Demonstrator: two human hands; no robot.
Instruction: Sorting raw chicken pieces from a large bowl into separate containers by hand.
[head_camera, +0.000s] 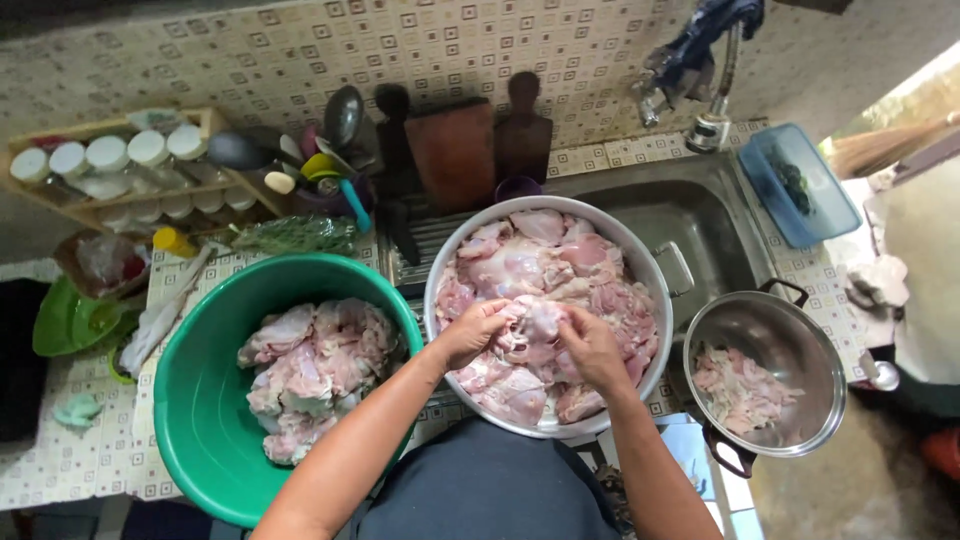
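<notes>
While both hands work over the big metal basin (640, 262) at the centre of the frame, the left hand (473, 332) and right hand (590, 347) have their fingers closed on one raw chicken piece (535, 320), held just above the heap of meat in that basin. The meat looks wet and slick, so a hard pull could likely tear it free and drop it onto the counter (70, 460) or into the sink (690, 215) at upper right. The green tub (200, 400) at lower left and the small steel pot (790, 330) at right sit near the counter's front edge; an elbow bump might tip either.
</notes>
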